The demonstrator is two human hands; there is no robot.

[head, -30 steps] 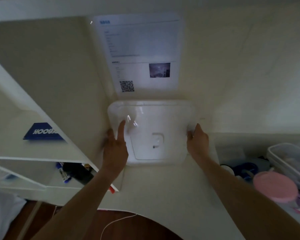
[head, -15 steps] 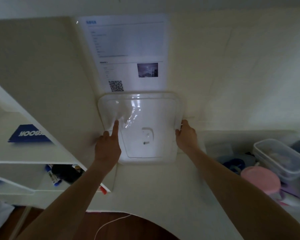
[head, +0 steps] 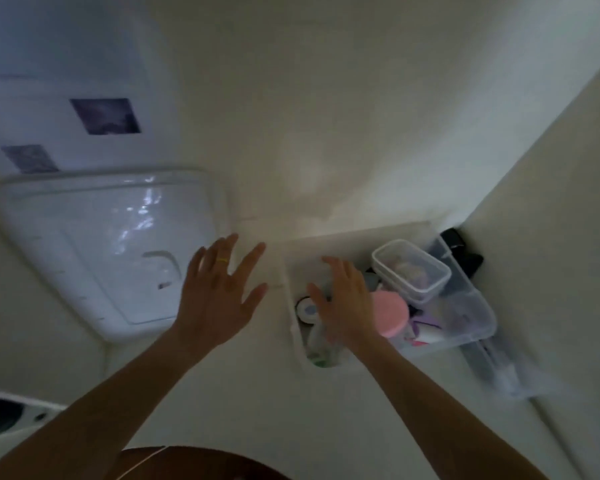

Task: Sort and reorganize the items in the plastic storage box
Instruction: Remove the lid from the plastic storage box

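Observation:
The clear plastic storage box (head: 478, 306) stands open on the white desk at the right, against the wall corner. Inside it are a small lidded clear container (head: 411, 268), a pink round lid (head: 392, 315), a white round item (head: 307, 309) and other blurred things. Its clear lid (head: 94, 251) leans against the wall at the left. My left hand (head: 219, 292) hovers with spread fingers between the lid and the box, holding nothing. My right hand (head: 347, 303) is spread over the box's left half, covering part of the contents.
A printed sheet with dark pictures (head: 104, 116) hangs on the wall above the lid. A dark object (head: 465, 251) sits in the corner behind the box. A clear wrapped item (head: 499, 368) lies on the desk right of the box. The desk's curved front edge (head: 201, 448) is below.
Both hands have let go of the lid, which now leans at the wall. The view has swung right, and both hands have moved right toward the open box.

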